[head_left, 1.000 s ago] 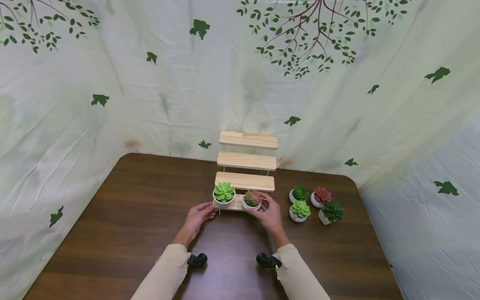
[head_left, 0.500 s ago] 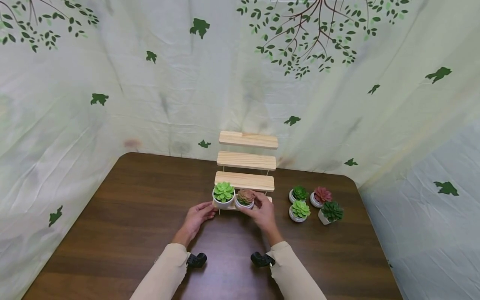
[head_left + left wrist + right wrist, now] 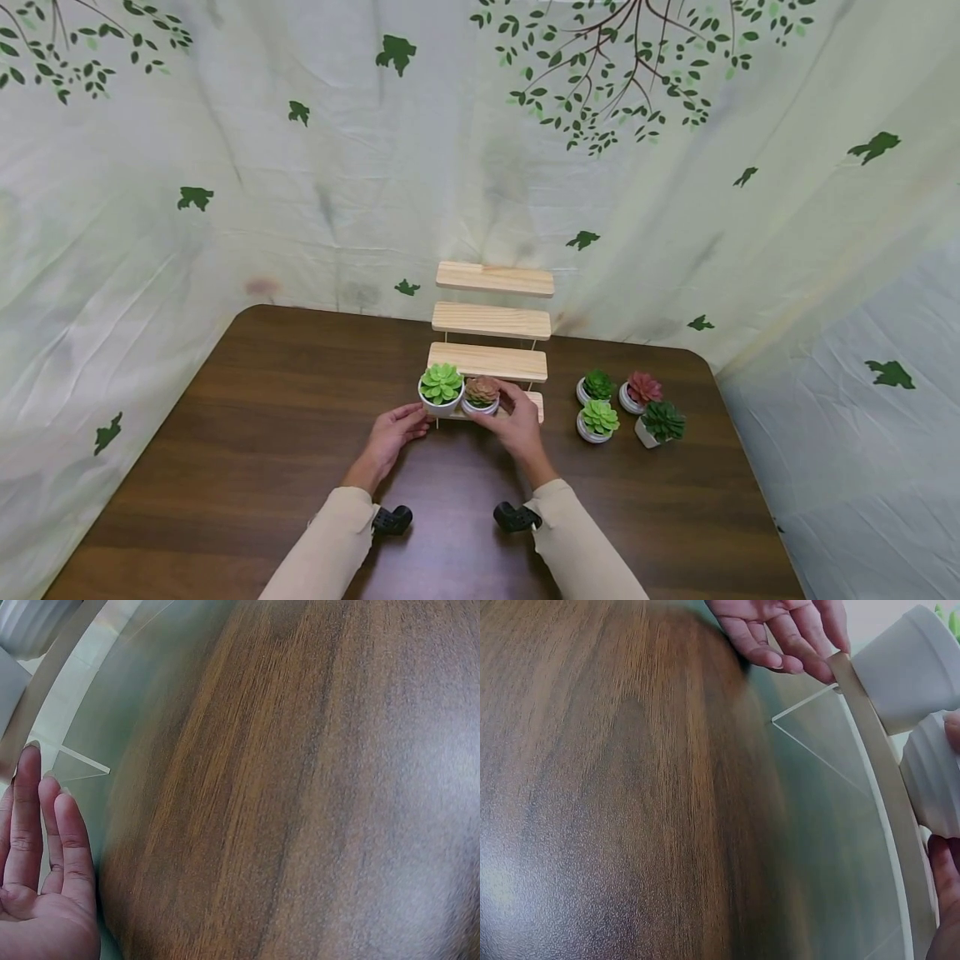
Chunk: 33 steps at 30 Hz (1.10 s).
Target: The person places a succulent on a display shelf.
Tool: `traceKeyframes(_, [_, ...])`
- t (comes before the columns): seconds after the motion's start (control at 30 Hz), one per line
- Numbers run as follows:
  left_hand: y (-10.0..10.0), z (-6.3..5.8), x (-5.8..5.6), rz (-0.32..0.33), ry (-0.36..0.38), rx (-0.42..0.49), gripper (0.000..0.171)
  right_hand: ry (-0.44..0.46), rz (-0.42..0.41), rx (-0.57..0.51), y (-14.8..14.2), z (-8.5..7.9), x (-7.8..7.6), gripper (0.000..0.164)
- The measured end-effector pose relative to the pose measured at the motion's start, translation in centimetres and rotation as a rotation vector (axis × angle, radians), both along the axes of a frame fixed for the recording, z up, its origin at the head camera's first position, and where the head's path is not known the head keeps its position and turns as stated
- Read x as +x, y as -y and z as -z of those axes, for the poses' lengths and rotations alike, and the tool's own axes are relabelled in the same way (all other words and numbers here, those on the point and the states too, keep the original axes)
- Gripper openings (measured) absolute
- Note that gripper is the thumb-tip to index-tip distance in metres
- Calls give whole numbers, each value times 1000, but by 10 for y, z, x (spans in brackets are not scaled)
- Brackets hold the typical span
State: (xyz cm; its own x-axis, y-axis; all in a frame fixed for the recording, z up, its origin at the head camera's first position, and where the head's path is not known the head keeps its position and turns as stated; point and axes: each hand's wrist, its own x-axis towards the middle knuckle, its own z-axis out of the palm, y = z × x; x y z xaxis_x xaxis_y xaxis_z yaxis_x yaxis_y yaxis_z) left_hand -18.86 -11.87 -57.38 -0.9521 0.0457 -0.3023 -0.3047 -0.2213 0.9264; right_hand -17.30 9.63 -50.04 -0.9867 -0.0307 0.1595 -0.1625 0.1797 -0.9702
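My right hand (image 3: 519, 427) grips a small white pot (image 3: 934, 780) holding a brownish-red succulent (image 3: 482, 392), with fingers and thumb around its sides. It is on the lowest wooden shelf (image 3: 534, 407) of a tiered stand. Right beside it, at the shelf's left end, is a white pot (image 3: 907, 671) with a bright green succulent (image 3: 441, 383); it reaches slightly past that end in the head view. My left hand (image 3: 392, 437) has its fingers (image 3: 27, 825) extended, fingertips right at the shelf's left end, below the bright green plant.
Several more wooden shelves (image 3: 491, 320) step up behind, near the patterned cloth backdrop (image 3: 337, 208). To the right on the brown table (image 3: 262, 433) stand a light green succulent (image 3: 599, 417), a dark green one (image 3: 597, 385), a red one (image 3: 643, 387) and another dark green one (image 3: 663, 422).
My right hand has slid left along the lowest shelf with the brownish-red succulent, up beside the bright green one. The bright green pot has shifted slightly left. The left hand stays almost still.
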Motion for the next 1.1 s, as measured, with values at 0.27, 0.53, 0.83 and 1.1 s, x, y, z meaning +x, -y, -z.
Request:
traceKeyframes(0.27, [0,2,0,2,-15,16,39,-13,-9,-13,-3,7,-2,59])
traceKeyframes(0.53, [1,2,0,1,-14,7,39,-13,24,-46,-27,35,-9,63])
traceKeyframes(0.83, [1,1,-1,4,-14,7,40,-48,127,-26,-60,12,0,58])
traceKeyframes(1.1, [1,0,0,11,-17,8,41,-102,241,7,-88,-10,13,57])
